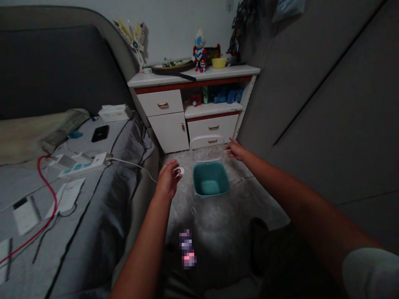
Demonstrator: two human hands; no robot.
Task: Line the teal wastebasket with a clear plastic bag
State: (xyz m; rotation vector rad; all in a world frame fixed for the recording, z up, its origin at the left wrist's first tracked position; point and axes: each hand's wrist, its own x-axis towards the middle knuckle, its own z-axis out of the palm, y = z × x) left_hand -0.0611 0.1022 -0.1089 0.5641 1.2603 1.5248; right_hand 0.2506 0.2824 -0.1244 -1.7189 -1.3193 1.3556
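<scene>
Cabinet (170, 131) behind teal bin (212, 179) — left hand (168, 178) pinching white disc (182, 170), right hand (235, 150) — grip unclear.

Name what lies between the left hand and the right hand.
In the head view, the teal bin stands between the left hand and the right hand, with a pale frame just beyond it, toward the drawers.
</scene>
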